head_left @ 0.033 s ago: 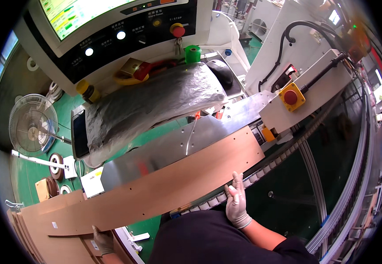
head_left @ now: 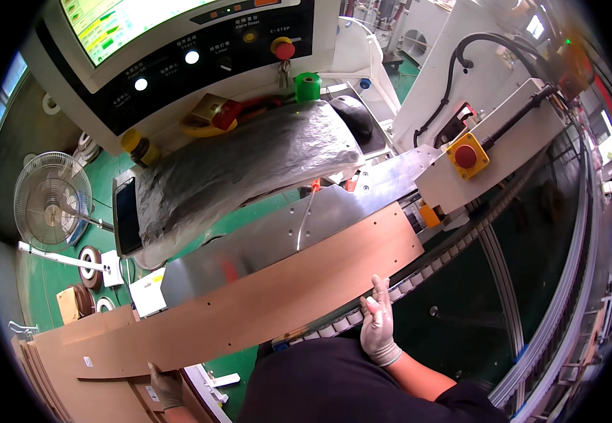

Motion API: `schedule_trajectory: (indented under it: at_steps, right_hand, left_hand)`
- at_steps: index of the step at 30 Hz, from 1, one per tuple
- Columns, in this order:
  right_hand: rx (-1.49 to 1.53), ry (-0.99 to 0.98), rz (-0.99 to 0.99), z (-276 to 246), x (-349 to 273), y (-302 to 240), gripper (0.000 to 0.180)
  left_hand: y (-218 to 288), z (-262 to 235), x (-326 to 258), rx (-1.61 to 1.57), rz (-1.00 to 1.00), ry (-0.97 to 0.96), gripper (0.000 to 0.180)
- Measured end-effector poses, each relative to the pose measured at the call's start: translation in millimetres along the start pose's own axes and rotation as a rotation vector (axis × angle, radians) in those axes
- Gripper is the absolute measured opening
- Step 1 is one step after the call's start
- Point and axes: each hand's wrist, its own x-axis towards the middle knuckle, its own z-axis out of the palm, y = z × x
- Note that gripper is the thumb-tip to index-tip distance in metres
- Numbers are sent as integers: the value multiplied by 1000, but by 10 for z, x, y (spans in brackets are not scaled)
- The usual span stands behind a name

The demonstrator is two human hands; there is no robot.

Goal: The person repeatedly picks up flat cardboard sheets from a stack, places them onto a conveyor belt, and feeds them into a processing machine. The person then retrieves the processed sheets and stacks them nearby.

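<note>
Steady: right hand, fingers flat, presses long brown board near edge; left hand apparently grips its left end—keep board square to metal plate.

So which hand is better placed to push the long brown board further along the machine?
Probably the right hand: its gloved fingers lie flat on the near edge of the board, close to the rollers. The left hand only grips the board's tail end by the stack of boards.
</note>
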Motion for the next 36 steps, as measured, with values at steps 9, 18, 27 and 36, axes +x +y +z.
schedule_trajectory:
  at_steps: [9, 18, 27, 36]
  right_hand:
    - [24, 31, -32, -115, 121, 2, 58]
    - [184, 255, 71, -1009, 957, -307, 48]
    - [385, 486, -31, -1299, 1250, -341, 44]
    - [456, 107, 106, -207, 115, -141, 55]
  left_hand:
    - [-13, 119, -156, 150, -114, 28, 48]
    - [-483, 460, -459, 490, -229, -149, 71]
    - [-458, 1017, -738, 1125, -136, -570, 53]
    - [-101, 868, -865, 2009, 1034, -427, 76]
